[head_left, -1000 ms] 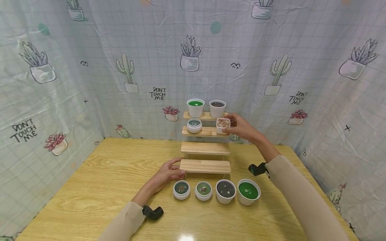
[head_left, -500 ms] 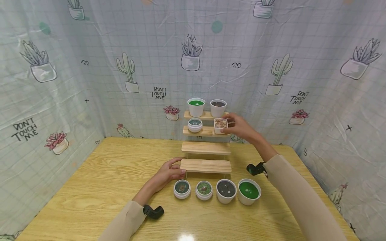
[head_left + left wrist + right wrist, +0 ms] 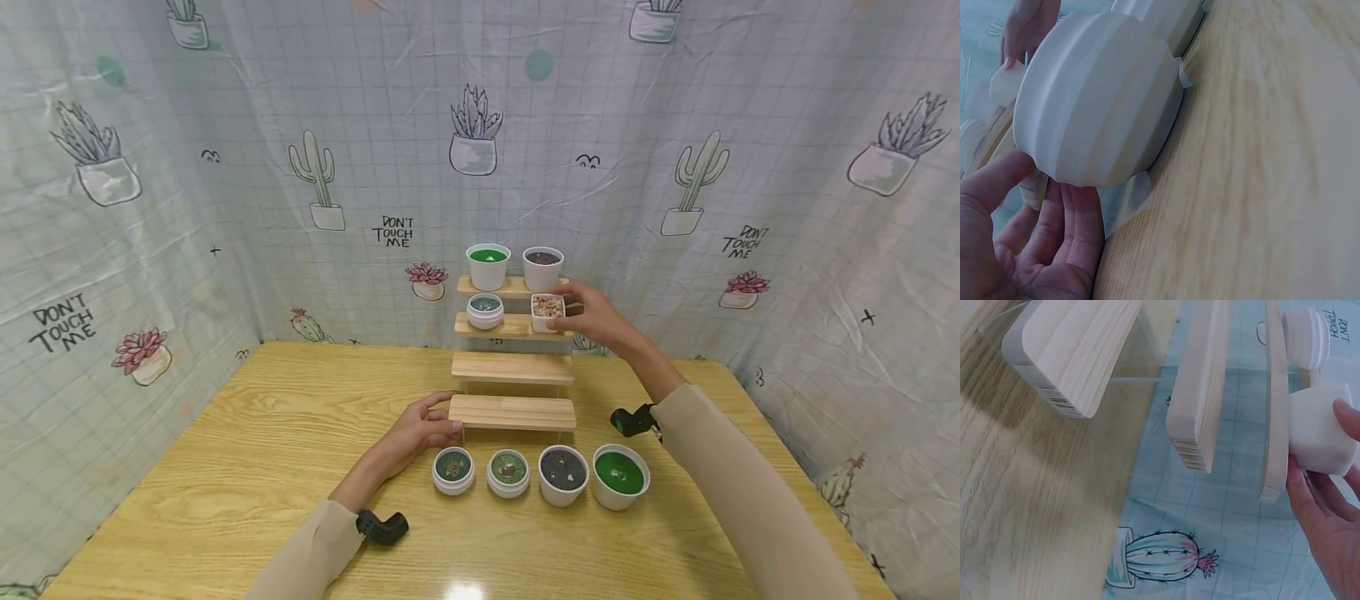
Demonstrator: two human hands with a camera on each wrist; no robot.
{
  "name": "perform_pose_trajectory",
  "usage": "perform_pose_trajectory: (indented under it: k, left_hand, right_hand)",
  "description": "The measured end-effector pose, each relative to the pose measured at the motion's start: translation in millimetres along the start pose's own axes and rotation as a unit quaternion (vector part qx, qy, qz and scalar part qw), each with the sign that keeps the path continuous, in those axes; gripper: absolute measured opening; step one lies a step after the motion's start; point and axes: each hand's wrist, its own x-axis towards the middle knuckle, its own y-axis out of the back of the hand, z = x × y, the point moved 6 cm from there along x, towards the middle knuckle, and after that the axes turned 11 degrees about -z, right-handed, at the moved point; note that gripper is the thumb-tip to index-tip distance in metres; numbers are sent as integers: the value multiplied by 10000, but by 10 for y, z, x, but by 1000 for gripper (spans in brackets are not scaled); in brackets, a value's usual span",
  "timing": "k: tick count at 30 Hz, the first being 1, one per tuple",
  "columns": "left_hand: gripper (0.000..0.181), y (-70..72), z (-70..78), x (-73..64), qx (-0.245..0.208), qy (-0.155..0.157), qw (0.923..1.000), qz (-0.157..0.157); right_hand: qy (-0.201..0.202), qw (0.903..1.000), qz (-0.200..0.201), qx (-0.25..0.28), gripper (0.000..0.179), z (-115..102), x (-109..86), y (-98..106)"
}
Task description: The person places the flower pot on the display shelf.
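Note:
My right hand (image 3: 596, 318) holds a small square white pot (image 3: 547, 307) filled with pale gravel on the right end of the second-highest tier of a wooden stepped shelf (image 3: 512, 367). In the right wrist view the thumb lies on one side of the pot and fingers on the other, its base against the tier. My left hand (image 3: 416, 432) grips the left end of the bottom tier (image 3: 512, 412), thumb on one side and fingers on the other, partly hidden by a ribbed white pot (image 3: 1097, 100) in the left wrist view.
The top tier bears a green-filled pot (image 3: 488, 271) and a brown-filled pot (image 3: 542, 272); a low round pot (image 3: 484, 312) sits left of the square one. Before the shelf, low pots (image 3: 453, 472), a grey-filled pot (image 3: 562, 477) and another green-filled pot (image 3: 619, 479) line the wooden table (image 3: 315, 417).
My right hand has slid the square pot a little to the left along its tier, then barely moved. The left hand stays at the bottom tier's end.

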Motion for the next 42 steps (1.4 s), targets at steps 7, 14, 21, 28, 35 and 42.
perform_pose_trajectory:
  k: [7, 14, 21, 28, 35, 42]
  left_hand:
    - [82, -11, 9, -2, -49, -41, 10000, -33]
    - [82, -22, 12, -3, -39, 33, 10000, 5]
    - [81, -22, 13, -4, -31, 36, 10000, 38]
    - [76, -33, 30, 1, -39, 30, 10000, 8]
    - [77, -39, 47, -1, -44, -21, 10000, -15]
    - [77, -43, 44, -2, -111, -89, 9999, -61]
  right_hand:
    - [-53, 10000, 21, -62, 61, -7, 3, -16]
    - [-77, 9999, 68, -1, 65, 6, 24, -18]
    - [-161, 9993, 85, 327, 70, 14, 23, -10]
    - [-75, 9989, 69, 456, 67, 15, 32, -21]
    - [-102, 9993, 85, 340, 66, 21, 33, -26]
    - [-111, 9992, 44, 370, 67, 19, 27, -36]
